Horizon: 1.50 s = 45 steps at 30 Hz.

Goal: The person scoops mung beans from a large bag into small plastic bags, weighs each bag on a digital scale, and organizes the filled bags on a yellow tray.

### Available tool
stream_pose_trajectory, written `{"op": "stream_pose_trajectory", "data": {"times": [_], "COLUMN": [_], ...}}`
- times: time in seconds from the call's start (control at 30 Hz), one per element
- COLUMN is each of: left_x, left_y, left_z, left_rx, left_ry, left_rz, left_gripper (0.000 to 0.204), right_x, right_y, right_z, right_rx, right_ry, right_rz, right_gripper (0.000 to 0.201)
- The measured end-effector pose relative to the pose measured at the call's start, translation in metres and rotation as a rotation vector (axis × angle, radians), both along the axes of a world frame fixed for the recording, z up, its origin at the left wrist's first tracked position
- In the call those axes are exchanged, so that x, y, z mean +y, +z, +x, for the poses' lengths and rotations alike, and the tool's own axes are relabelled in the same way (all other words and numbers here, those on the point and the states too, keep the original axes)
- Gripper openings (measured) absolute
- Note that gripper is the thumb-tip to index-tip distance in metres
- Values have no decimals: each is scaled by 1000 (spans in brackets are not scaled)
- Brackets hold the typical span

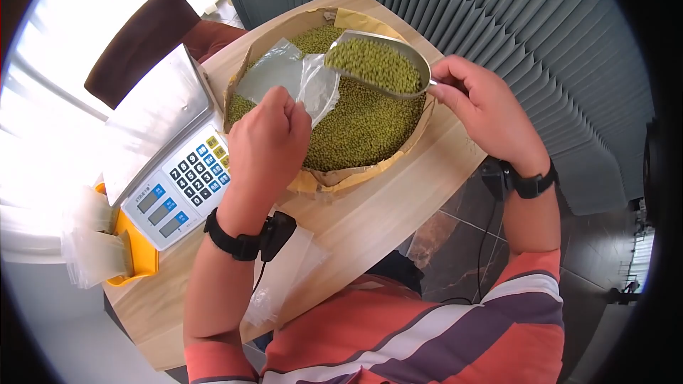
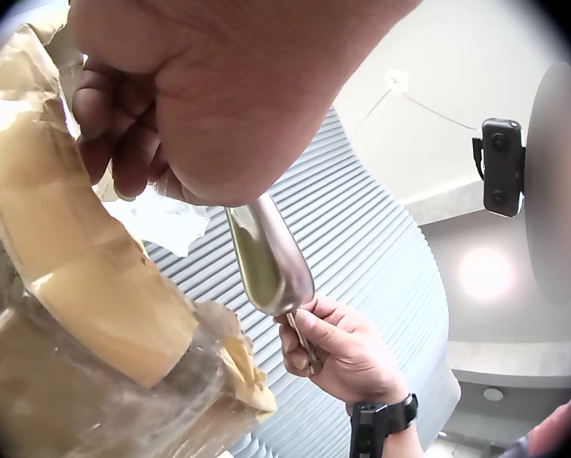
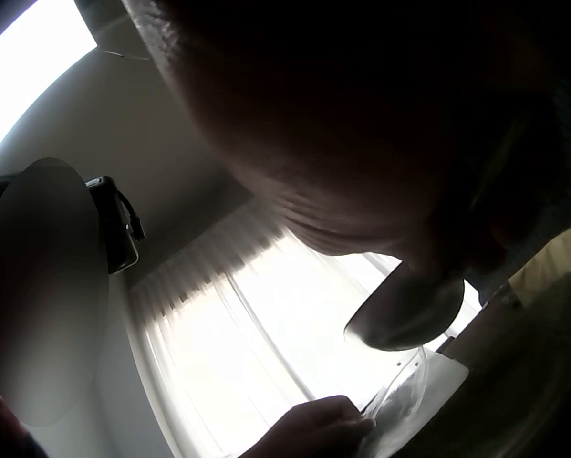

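A metal scoop point(image 1: 388, 64) heaped with green mung beans is held by its handle in my right hand point(image 1: 487, 103), above a wide paper-lined container point(image 1: 356, 178) of the same beans. The scoop's front edge overlaps the mouth of a clear plastic bag point(image 1: 313, 85) in the head view. My left hand point(image 1: 274, 135) pinches the near edge of that bag, which hangs over the beans point(image 1: 373, 128). From the left wrist view, the scoop point(image 2: 271, 258) tilts with its tip toward the bag point(image 2: 171, 221). The right wrist view is dark, with the scoop's underside point(image 3: 409, 310) showing.
A white digital scale point(image 1: 188, 178) stands left of the container on the wooden table point(image 1: 377, 206). Beyond it, a yellow tray point(image 1: 139, 249) holds plastic bags point(image 1: 92, 245). More clear plastic point(image 1: 281, 277) lies at the table's near edge. A brown chair point(image 1: 153, 43) stands behind.
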<state>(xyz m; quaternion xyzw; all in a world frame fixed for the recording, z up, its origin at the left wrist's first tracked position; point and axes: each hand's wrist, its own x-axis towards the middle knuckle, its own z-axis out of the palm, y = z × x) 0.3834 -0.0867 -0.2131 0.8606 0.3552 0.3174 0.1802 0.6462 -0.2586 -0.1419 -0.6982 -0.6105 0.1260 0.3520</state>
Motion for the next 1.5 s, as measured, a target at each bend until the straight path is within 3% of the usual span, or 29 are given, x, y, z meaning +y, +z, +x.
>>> {"op": "stream_pose_trajectory", "data": {"times": [0.17, 0.37, 0.53, 0.67, 0.73, 0.83, 1.07, 1.17, 1.23, 1.37, 1.43, 1.5], "left_x": [-1, -9, -12, -9, -2, 9, 18, 18, 15, 10, 10, 11], "left_y": [1, 6, 10, 13, 13, 14, 18, 15, 16, 21, 21, 20], "left_z": [8, 10, 10, 8, 6, 3, -5, -9, -11, -12, -12, -13], "left_rx": [-69, -110, -90, -166, -195, -261, -183, -128, -112, -171, -185, -182], "left_ry": [-43, -158, -175, -175, -179, -149, -59, -39, -26, -16, -24, -26], "left_rz": [9, -45, -51, -81, -103, -265, -279, -263, -275, -332, -341, -332], "left_gripper": [21, 15, 13, 11, 12, 16, 25, 26, 26, 25, 24, 24], "right_x": [-4, 16, 35, 46, 48, 48, 25, 11, 7, 17, 27, 40], "right_y": [5, -3, 15, 33, 48, 61, 93, 98, 85, 40, 20, 5], "right_z": [-14, -26, -36, -41, -44, -46, -33, -14, 3, 30, 34, 33], "right_rx": [-152, -422, -733, -817, -877, -928, -908, -742, -711, -711, -614, -525], "right_ry": [79, 99, 165, 166, 154, 150, 194, 141, 11, 52, 59, 74], "right_rz": [-84, 4, 105, 162, 3, 86, 159, 35, 6, -39, -221, -255], "right_gripper": [18, 15, 9, 6, 10, 8, 12, 15, 14, 17, 18, 17]}}
